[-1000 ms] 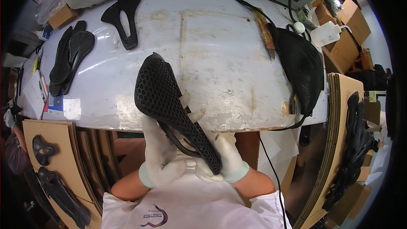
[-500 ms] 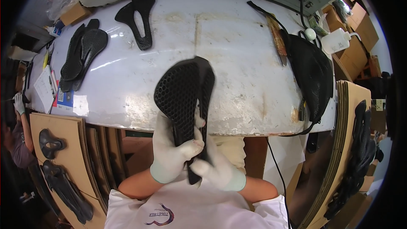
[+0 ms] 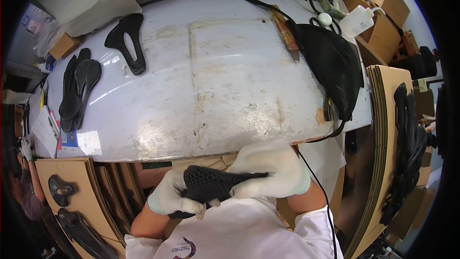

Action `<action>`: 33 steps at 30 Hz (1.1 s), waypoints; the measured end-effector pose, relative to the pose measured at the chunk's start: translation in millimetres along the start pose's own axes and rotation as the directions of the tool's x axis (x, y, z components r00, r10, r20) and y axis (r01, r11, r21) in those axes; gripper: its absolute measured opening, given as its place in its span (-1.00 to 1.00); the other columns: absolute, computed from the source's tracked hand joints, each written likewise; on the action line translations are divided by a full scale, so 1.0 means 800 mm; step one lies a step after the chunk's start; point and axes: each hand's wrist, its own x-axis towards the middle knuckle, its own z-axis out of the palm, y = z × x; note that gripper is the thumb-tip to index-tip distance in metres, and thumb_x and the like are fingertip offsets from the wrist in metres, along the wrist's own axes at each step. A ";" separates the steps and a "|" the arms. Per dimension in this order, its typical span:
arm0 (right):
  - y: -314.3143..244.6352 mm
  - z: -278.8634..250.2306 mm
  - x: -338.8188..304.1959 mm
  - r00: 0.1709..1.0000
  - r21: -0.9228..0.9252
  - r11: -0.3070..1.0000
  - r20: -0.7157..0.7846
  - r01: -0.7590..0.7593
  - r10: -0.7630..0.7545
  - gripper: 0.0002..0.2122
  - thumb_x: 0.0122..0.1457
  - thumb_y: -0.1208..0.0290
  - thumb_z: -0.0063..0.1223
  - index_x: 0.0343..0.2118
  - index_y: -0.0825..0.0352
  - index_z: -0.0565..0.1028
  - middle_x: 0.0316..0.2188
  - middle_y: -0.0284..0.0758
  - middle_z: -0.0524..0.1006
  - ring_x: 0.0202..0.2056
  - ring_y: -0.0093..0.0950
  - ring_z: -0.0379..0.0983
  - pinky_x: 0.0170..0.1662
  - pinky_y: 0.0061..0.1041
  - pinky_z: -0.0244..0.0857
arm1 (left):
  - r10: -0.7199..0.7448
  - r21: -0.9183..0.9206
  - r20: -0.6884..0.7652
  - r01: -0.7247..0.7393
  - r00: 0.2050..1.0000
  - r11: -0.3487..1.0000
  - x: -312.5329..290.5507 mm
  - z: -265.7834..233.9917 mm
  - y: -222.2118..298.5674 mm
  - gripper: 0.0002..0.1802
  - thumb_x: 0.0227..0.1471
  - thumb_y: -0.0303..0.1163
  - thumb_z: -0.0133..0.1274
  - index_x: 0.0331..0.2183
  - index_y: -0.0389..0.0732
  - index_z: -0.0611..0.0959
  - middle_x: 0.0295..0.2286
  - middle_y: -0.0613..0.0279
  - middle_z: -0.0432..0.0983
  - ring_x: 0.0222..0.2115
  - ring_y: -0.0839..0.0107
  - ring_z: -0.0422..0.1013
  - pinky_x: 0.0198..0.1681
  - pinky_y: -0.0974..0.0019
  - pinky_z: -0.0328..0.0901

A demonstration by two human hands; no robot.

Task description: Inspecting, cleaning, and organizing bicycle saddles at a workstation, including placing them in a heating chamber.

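Observation:
Close to my body, below the table's front edge, a black bicycle saddle with a honeycomb surface lies sideways between my hands. My left hand, in a white glove, is closed on its wide end. The narrow nose is gripped by my right hand, also gloved, with its back covering part of the tip. A bit of dark honeycomb shows under the left fingers. On the white table, another black saddle with a long central slot lies at the far left, and more saddles are piled nearer the left edge.
A black bag-like cover lies on the right, beside a worn knife-like tool and a white squeeze bottle. Cardboard sheets with black saddles stand on the left and right. Another person's gloved hand shows far left.
The saddle has gone from upright over the table edge to sideways and lower, near my body. My right hand has moved up and right onto its nose; the view has shifted too.

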 end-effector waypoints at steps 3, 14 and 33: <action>0.013 0.014 -0.005 0.978 -0.108 0.975 -0.062 0.194 -0.201 -0.80 0.05 0.40 0.40 -0.32 0.41 0.70 -0.54 -0.19 0.58 -0.54 -0.22 0.52 -0.49 -0.35 0.33 | -0.031 -0.026 0.006 0.031 1.000 0.999 -0.005 -0.008 -0.004 -0.49 -0.19 -0.71 0.27 -0.08 -0.62 0.67 -0.33 -0.15 0.70 -0.57 0.35 0.58 -0.54 0.34 0.46; 0.018 0.032 -0.009 0.961 -0.220 0.936 0.017 0.274 -0.278 -0.71 0.08 0.18 0.40 -0.39 0.36 0.65 -0.54 -0.29 0.56 -0.50 -0.27 0.51 -0.41 -0.32 0.36 | 0.058 0.676 0.189 -0.173 0.980 0.716 -0.006 -0.030 0.010 -0.68 -0.12 -0.49 0.49 -0.29 -0.43 0.77 -0.41 0.00 0.73 -0.55 0.38 0.59 -0.53 0.35 0.40; 0.019 0.038 -0.013 0.962 -0.225 0.942 -0.055 0.250 -0.268 -0.63 0.08 0.22 0.41 -0.13 0.38 0.66 -0.34 -0.29 0.65 -0.33 -0.32 0.57 -0.19 -0.33 0.39 | 0.328 0.893 0.234 -0.336 0.915 0.299 -0.002 -0.018 0.010 -0.55 -0.08 -0.25 0.49 -0.15 -0.25 0.75 -0.37 0.05 0.66 -0.51 0.12 0.59 -0.47 0.23 0.46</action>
